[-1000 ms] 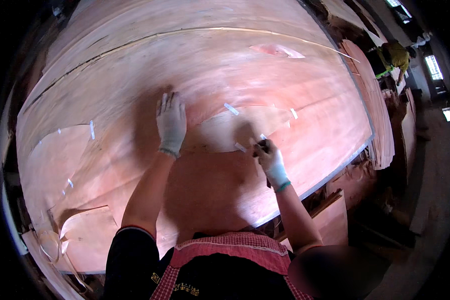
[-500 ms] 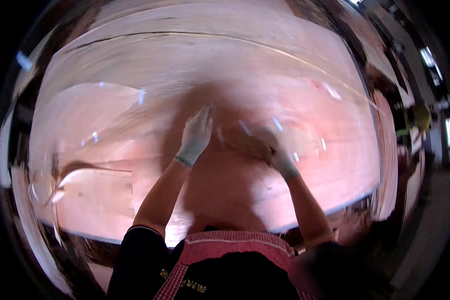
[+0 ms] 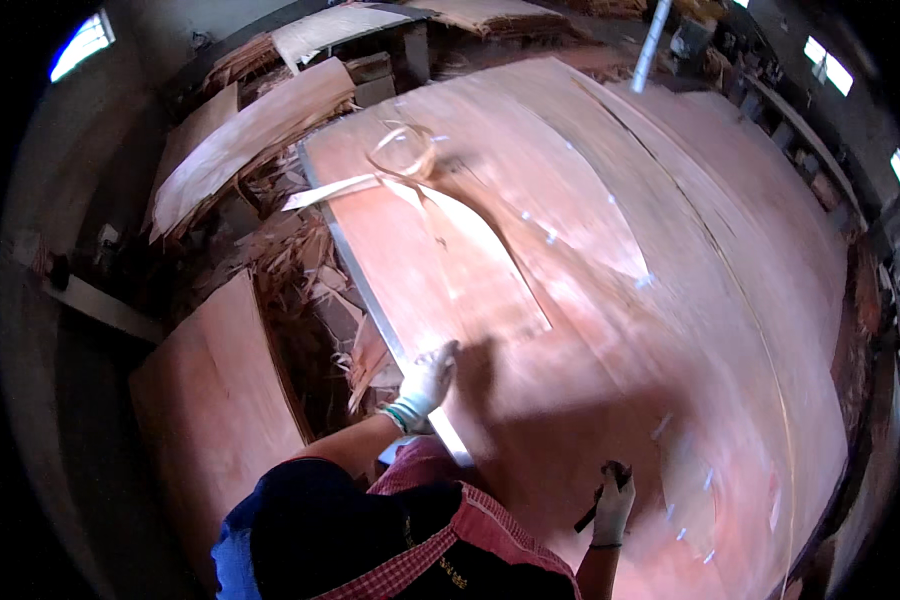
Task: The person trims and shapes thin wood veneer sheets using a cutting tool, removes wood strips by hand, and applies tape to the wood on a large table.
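Note:
My left hand [image 3: 427, 384], in a white glove, is at the metal-edged border of a large pinkish veneer sheet [image 3: 590, 350], fingers loosely extended, holding nothing visible and casting a shadow. My right hand [image 3: 612, 505], also gloved, grips a dark hand tool [image 3: 586, 518] low over the sheet at right, its working end hard to make out. Beyond my left hand lies a loose veneer piece [image 3: 460, 280] with curled strips [image 3: 405, 150] at its far end. Several short white tape bits [image 3: 550, 236] dot the seams and patches. A long thin crack or strip runs along the sheet's right side.
Veneer stacks stand at near left [image 3: 210, 380] and far left [image 3: 245, 130], others along the back. Heaped scraps [image 3: 300, 255] fill the gap beside the worktable. A pale upright pole [image 3: 651, 45] stands at the far end. A long ledge [image 3: 800, 140] runs at upper right.
The view has swung left, bringing the loose piece, scraps and side stacks forward. My left hand has moved to the sheet's edge; my right hand sits lower in view, still with the dark tool.

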